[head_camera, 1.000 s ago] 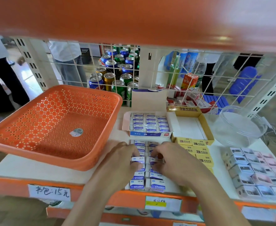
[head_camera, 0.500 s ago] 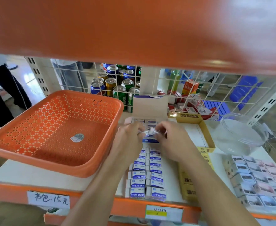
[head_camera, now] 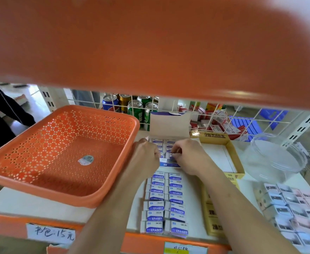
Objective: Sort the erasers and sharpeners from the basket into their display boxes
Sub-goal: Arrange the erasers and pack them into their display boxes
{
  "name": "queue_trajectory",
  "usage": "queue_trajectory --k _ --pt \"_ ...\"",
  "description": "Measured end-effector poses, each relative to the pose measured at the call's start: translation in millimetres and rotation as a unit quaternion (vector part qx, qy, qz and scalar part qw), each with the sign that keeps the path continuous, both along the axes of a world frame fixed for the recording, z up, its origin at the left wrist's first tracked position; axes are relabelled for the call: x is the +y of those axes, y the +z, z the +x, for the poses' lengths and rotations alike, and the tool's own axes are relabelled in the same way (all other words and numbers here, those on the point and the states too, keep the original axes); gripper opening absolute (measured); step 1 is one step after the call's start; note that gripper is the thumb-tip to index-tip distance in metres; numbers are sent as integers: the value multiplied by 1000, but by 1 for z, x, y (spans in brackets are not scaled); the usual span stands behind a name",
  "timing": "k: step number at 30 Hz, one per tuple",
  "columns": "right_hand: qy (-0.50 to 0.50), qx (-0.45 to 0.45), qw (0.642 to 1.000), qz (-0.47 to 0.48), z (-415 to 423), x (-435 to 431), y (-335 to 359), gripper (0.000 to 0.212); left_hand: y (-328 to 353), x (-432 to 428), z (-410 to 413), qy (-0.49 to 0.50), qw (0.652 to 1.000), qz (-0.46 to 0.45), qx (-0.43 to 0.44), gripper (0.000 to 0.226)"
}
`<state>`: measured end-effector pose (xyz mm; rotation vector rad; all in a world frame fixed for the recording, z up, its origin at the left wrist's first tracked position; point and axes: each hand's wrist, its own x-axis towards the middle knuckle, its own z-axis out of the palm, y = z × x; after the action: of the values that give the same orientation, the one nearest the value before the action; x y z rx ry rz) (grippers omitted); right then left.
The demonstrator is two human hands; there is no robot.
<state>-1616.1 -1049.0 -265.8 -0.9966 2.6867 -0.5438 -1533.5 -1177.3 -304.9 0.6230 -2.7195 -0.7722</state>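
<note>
Left of the display box [head_camera: 169, 123] sits the orange basket [head_camera: 40, 191], rounded perforated plastic with a sticker [head_camera: 85, 159] on its floor. Your left hand [head_camera: 145, 156] is over the box's near left corner with its fingers curled; I cannot tell whether they grip anything. Your right hand [head_camera: 189, 156], just beside it, pinches a small paper-sleeved eraser [head_camera: 172, 156] over the packed rows. The box is thin card, its flap upright. In front of it lie two rows of loose erasers [head_camera: 164, 202]. To its right are a yellow card tray [head_camera: 237, 162], a clear round tub [head_camera: 275, 158] and pastel little boxes [head_camera: 295, 204]. A blurred orange shelf [head_camera: 150, 43] blocks everything above the box.
</note>
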Motion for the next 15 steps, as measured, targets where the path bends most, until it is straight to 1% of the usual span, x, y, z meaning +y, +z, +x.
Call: queue_trajectory --k 4,5,10,12,15 --pt "-19 -2 999 -33 0 -1 -2 16 3 4 1 39 999 32 18 9" --pt "-15 -11 999 -32 -1 -1 -2 17 2 5 1 51 997 45 22 9" --pt "7 -76 997 -33 -5 3 5 28 -6 5 -3 99 986 129 34 26" --pt "9 -73 996 -41 -5 1 4 26 -8 3 -3 106 982 156 35 30" --pt "-1 -51 997 -54 -4 -5 -1 19 -13 0 -4 96 981 164 42 22"
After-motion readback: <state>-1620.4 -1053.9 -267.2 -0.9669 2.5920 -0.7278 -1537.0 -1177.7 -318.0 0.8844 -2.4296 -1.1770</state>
